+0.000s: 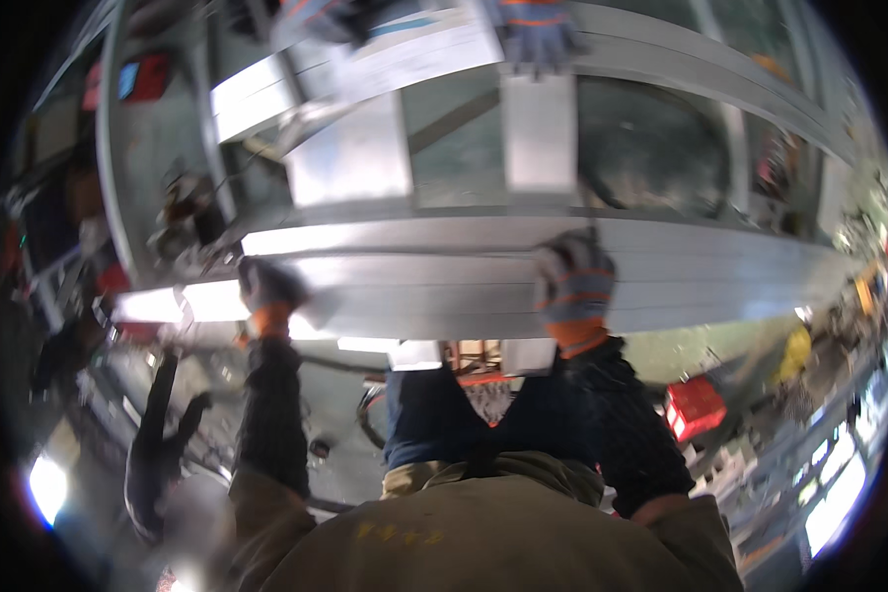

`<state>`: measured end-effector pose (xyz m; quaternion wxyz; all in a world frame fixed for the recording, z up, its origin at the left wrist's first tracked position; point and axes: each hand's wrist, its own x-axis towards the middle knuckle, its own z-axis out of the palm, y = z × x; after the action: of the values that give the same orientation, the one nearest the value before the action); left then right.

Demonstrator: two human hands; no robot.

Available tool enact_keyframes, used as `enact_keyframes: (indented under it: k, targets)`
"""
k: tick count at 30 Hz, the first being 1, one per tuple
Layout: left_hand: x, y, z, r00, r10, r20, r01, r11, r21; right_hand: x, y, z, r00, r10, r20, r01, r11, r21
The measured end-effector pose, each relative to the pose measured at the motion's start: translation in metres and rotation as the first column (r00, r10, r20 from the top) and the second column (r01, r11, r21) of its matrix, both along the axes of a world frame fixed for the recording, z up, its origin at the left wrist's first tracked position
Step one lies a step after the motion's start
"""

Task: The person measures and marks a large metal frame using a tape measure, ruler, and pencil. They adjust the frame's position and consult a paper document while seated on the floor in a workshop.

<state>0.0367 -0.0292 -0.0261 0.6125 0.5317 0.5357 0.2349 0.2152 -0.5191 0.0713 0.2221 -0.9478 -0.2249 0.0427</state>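
Several long, flat silver metal bars (pixel 424 298) lie side by side in front of my body, running left to right. My left hand (pixel 270 288), in a grey and orange work glove, is closed over the bars toward their left part; motion blurs its fingers. Farther right, my right hand (pixel 576 286), gloved the same way, has its fingers curled over the bars' far side. Exactly which bar each hand grips is hard to make out. Across from me, another person's gloved hand (pixel 538 35) rests on a second row of metal bars (pixel 414 61).
Two wide metal crosspieces (pixel 350 153) (pixel 540 133) join the near and far rows. A red box (pixel 695 407) stands low at the right, with a yellow object (pixel 794 353) beyond it. Another person's dark-sleeved arm (pixel 158 434) shows at lower left.
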Motion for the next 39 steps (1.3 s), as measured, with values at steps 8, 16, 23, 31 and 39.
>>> enact_keyframes:
  k: [8, 16, 23, 31, 39]
  targets:
    - [0.006, -0.023, 0.034, 0.969, -0.160, -0.191, 0.208, 0.940, 0.269, 0.007, 0.007, 0.018, 0.999, -0.027, -0.018, 0.023, 0.986, -0.167]
    - [-0.004, -0.004, 0.041, 0.596, -0.251, -0.763, 0.803, 0.169, 0.571, 0.009, -0.003, 0.007, 0.987, 0.104, 0.125, -0.091, 0.990, -0.104]
    - [-0.011, 0.011, 0.049, 0.579, -0.368, -0.727, 0.809, 0.154, 0.567, 0.017, -0.002, 0.014, 0.961, 0.227, 0.158, -0.216, 0.973, -0.087]
    - [-0.014, 0.010, 0.059, 0.624, -0.450, -0.639, 0.766, 0.187, 0.615, 0.017, 0.000, 0.015, 0.920, 0.319, 0.228, -0.269, 0.937, -0.225]
    - [-0.010, -0.006, 0.062, 0.642, -0.376, -0.668, 0.725, 0.014, 0.689, 0.004, -0.001, 0.004, 0.868, 0.331, 0.370, -0.272, 0.941, -0.202]
